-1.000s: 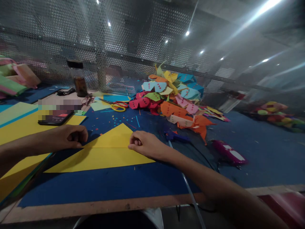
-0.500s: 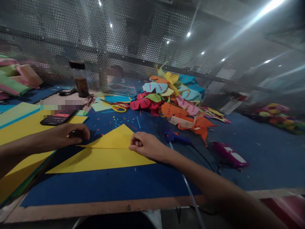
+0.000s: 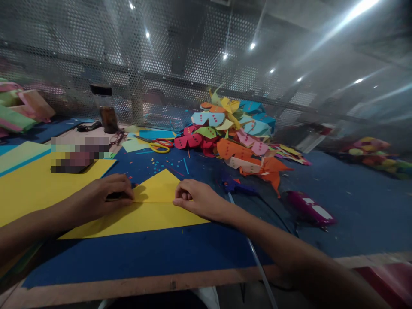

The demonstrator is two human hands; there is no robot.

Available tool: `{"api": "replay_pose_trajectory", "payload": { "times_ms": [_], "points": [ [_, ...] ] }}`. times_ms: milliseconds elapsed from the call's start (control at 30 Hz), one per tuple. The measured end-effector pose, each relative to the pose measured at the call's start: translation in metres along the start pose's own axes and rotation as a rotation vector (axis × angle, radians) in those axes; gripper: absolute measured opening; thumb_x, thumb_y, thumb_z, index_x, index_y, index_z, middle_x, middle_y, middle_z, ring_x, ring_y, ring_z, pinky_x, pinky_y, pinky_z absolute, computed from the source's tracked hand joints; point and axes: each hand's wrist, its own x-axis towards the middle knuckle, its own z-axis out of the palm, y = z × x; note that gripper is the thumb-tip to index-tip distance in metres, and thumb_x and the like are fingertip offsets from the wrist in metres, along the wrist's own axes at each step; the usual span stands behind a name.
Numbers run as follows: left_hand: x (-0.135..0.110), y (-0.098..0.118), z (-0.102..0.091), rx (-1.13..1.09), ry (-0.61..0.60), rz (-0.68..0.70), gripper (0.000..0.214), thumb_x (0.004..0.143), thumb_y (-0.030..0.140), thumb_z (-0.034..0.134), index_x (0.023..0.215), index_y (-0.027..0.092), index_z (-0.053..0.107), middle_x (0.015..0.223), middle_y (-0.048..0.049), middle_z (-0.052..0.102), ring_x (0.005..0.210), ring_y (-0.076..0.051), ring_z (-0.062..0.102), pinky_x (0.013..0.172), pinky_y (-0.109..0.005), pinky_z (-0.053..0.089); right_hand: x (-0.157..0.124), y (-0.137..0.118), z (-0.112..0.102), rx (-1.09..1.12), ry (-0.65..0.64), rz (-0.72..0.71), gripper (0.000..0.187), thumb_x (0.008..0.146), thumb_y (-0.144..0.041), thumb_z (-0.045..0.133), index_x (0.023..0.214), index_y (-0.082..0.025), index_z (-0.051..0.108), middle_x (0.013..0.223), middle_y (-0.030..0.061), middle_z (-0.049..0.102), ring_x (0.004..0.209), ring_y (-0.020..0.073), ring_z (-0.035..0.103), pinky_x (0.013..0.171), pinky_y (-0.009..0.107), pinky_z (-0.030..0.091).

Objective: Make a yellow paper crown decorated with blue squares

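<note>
A folded sheet of yellow paper lies before me, its peak pointing away and a crease running across between my hands. My left hand is closed at the crease's left end, thumb and fingers pinching the paper there. At the right end, the curled fingers and thumb of my right hand grip the same sheet. Parts of the paper are covered by both hands.
Yellow-handled scissors and paper scraps lie beyond the sheet. A heap of folded paper shapes, a blue glue gun and a purple pouch-like object are at right. Stacked yellow sheets and a bottle stand left.
My left hand has moved right and come down onto the left end of the yellow paper's crease. My right hand has stayed almost in place on the paper.
</note>
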Motion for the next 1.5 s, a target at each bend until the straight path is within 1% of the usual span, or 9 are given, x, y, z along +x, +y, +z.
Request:
{"api": "replay_pose_trajectory", "payload": {
  "times_ms": [200,433,533,700,900,1100,1233,1433,1500],
  "points": [
    [-0.001,0.008,0.0,0.052,0.014,0.007,0.025,0.102,0.037,0.056,0.09,0.028,0.076,0.091,-0.0047,0.072,0.088,-0.023,0.067,0.085,-0.032,0.05,-0.002,0.004,0.002,-0.043,0.028,-0.076,0.011,0.094,-0.024,0.078,0.095,-0.018,0.069,0.088,0.0007,0.068,0.079,0.0146,0.059,0.07,0.026,0.038],
    [0.0,0.007,0.001,0.074,0.035,0.036,0.025,0.102,0.036,0.055,0.09,0.026,0.075,0.089,-0.0052,0.071,0.086,-0.022,0.066,0.077,-0.031,0.049,-0.002,0.006,0.003,-0.29,0.024,-0.236,0.01,0.103,-0.028,0.069,0.103,-0.018,0.071,0.104,0.0081,0.074,0.1,0.0216,0.066,0.083,0.031,0.042],
    [-0.001,0.007,0.002,0.07,0.038,0.04,0.028,0.103,0.037,0.054,0.088,0.024,0.073,0.087,-0.0044,0.07,0.082,-0.021,0.065,0.073,-0.029,0.047,-0.002,0.005,0.004,-0.348,0.032,-0.271,0.015,0.106,-0.028,0.065,0.104,-0.016,0.072,0.103,0.0095,0.074,0.102,0.0227,0.066,0.084,0.033,0.043],
    [-0.001,0.009,0.001,0.064,0.043,0.019,0.03,0.104,0.039,0.053,0.088,0.024,0.073,0.088,-0.0038,0.068,0.081,-0.019,0.064,0.073,-0.027,0.047,-0.001,0.006,0.006,-0.432,0.036,-0.311,0.018,0.108,-0.028,0.06,0.105,-0.015,0.072,0.102,0.0102,0.074,0.1,0.0226,0.066,0.083,0.033,0.043],
    [-0.002,0.006,0.001,0.084,0.024,-0.003,0.027,0.104,0.039,0.055,0.092,0.024,0.074,0.09,-0.0035,0.069,0.083,-0.02,0.064,0.074,-0.027,0.048,0.001,0.009,0.008,-0.449,0.081,-0.339,0.015,0.106,-0.026,0.061,0.102,-0.016,0.072,0.098,0.0085,0.074,0.095,0.0215,0.065,0.08,0.032,0.041],
    [-0.001,-0.003,0.007,0.094,0.088,0.113,0.025,0.104,0.041,0.056,0.092,0.027,0.074,0.091,-0.0032,0.071,0.087,-0.022,0.067,0.076,-0.029,0.05,0.001,0.009,0.006,-0.46,0.082,-0.354,0.015,0.105,-0.025,0.063,0.101,-0.015,0.072,0.097,0.0087,0.074,0.093,0.0212,0.065,0.077,0.032,0.041],
    [0.0,0.002,0.007,0.115,0.089,0.14,0.024,0.104,0.038,0.057,0.089,0.027,0.072,0.087,-0.0027,0.071,0.085,-0.022,0.067,0.074,-0.03,0.05,0.0,0.01,0.006,-0.453,0.088,-0.371,0.015,0.105,-0.025,0.063,0.101,-0.015,0.072,0.097,0.0084,0.074,0.093,0.0209,0.065,0.078,0.032,0.041],
    [0.0,0.011,0.006,0.132,0.06,0.09,0.023,0.103,0.035,0.055,0.088,0.025,0.069,0.085,-0.0026,0.068,0.075,-0.02,0.064,0.066,-0.03,0.048,0.0,0.012,0.006,-0.443,0.089,-0.373,0.015,0.106,-0.026,0.062,0.1,-0.016,0.072,0.096,0.0076,0.073,0.093,0.0204,0.064,0.078,0.031,0.041],
    [0.001,0.014,0.006,0.154,0.052,0.099,0.023,0.103,0.035,0.055,0.089,0.025,0.069,0.087,-0.003,0.069,0.076,-0.02,0.065,0.066,-0.03,0.048,-0.001,0.012,0.006,-0.443,0.085,-0.373,0.016,0.106,-0.026,0.061,0.101,-0.016,0.072,0.095,0.0076,0.073,0.092,0.0203,0.064,0.079,0.031,0.042]
  ]
}}
